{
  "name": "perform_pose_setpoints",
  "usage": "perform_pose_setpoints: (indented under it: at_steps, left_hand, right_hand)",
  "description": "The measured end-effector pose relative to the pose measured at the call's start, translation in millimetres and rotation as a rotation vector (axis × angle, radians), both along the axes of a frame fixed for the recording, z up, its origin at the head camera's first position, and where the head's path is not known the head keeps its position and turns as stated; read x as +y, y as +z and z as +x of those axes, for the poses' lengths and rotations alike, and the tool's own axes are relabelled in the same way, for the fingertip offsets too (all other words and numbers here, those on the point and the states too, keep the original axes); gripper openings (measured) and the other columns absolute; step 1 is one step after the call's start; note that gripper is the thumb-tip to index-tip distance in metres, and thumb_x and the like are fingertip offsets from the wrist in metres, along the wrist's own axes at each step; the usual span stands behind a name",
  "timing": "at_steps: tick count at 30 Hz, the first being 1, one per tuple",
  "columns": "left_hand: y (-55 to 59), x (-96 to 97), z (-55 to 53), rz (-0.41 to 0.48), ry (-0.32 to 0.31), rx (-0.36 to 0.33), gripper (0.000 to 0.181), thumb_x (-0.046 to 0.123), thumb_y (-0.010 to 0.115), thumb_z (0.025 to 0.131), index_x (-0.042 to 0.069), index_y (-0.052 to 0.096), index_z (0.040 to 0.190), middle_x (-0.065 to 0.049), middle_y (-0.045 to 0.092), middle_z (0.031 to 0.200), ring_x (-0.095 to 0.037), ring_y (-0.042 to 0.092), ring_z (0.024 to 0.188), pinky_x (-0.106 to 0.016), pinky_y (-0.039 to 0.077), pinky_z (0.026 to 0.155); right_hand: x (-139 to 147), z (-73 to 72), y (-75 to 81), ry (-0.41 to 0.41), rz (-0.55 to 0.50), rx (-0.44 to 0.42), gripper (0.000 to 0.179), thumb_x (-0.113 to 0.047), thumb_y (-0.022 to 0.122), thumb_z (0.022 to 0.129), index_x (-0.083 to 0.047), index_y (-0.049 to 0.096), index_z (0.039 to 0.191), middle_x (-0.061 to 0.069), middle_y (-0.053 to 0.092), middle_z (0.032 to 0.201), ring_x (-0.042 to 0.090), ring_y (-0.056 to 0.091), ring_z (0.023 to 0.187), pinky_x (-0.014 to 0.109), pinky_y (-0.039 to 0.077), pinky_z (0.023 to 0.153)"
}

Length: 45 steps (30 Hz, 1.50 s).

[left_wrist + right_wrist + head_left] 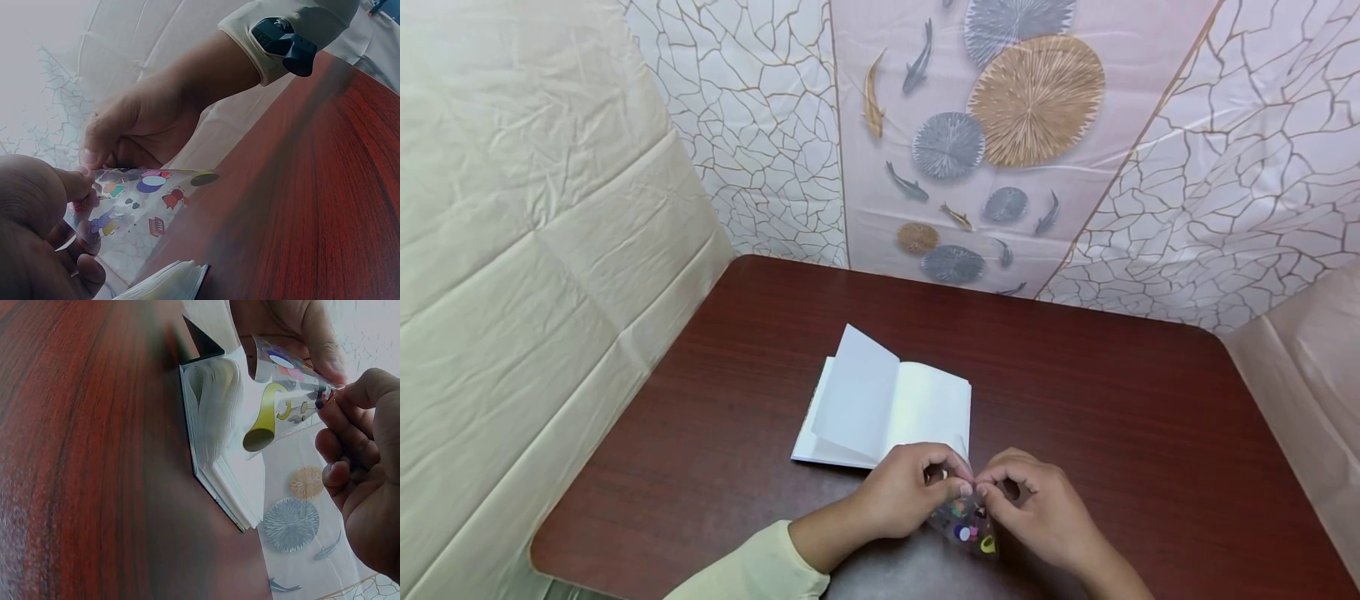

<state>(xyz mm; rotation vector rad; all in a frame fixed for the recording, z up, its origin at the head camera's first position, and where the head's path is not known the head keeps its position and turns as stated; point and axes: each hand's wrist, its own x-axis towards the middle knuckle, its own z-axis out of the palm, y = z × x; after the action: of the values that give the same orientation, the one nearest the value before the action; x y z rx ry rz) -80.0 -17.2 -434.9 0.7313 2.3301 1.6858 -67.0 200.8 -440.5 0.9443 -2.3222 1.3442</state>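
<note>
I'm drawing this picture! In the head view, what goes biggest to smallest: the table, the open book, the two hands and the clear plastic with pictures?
1. Table
2. Open book
3. Left hand and right hand: too alike to rank
4. Clear plastic, going by what shows; the hands hide some

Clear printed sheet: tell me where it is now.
In the head view, the clear printed sheet is low, right of centre, pinched by the left hand and right hand, below the open book.
</note>
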Motion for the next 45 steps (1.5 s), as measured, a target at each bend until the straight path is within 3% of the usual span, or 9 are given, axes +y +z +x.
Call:
perform_pose_setpoints:
  at_steps: [12, 22, 37, 45]
  left_hand:
    - [-0.6, 0.9, 1.7, 0.002, -0.009, -0.009, 0.002, 0.018, 0.076, 0.094, 0.018, 0.075, 0.092, 0.017, 0.065, 0.083, 0.003, 0.053, 0.069, -0.018, 0.047, 0.063]
    - [0.7, 0.3, 2.9, 0.028, -0.015, -0.046, 0.005, 0.015, 0.074, 0.095, 0.020, 0.075, 0.093, 0.016, 0.066, 0.084, 0.002, 0.057, 0.070, -0.019, 0.049, 0.064]
    - [-0.4, -0.6, 4.1, 0.009, -0.017, -0.035, 0.006, 0.015, 0.072, 0.097, 0.018, 0.076, 0.098, 0.017, 0.068, 0.095, 0.003, 0.061, 0.083, -0.020, 0.052, 0.075]
    - [-0.8, 0.4, 4.9, -0.026, -0.026, -0.010, 0.007, 0.019, 0.068, 0.100, 0.018, 0.074, 0.100, 0.016, 0.067, 0.091, 0.004, 0.061, 0.083, -0.019, 0.050, 0.076]
  right_hand:
    - [-0.5, -0.3, -1.0, -0.010, 0.051, -0.005, 0.041, 0.018, 0.075, 0.076, -0.021, 0.065, 0.084, -0.010, 0.062, 0.085, 0.005, 0.054, 0.071, 0.019, 0.044, 0.057]
    - [-0.7, 1.2, -0.2, -0.006, 0.012, -0.033, 0.039, 0.016, 0.079, 0.074, -0.019, 0.068, 0.087, -0.007, 0.063, 0.084, 0.006, 0.053, 0.070, 0.023, 0.042, 0.056]
    - [-2.0, -1.1, -3.8, 0.034, 0.040, 0.002, 0.041, 0.017, 0.074, 0.076, -0.021, 0.063, 0.087, -0.010, 0.061, 0.086, 0.004, 0.054, 0.074, 0.017, 0.046, 0.061]
    - [-3.9, 1.2, -1.9, -0.035, 0.103, 0.008, 0.042, 0.015, 0.069, 0.080, -0.024, 0.056, 0.088, -0.015, 0.053, 0.085, 0.000, 0.051, 0.073, 0.017, 0.043, 0.058]
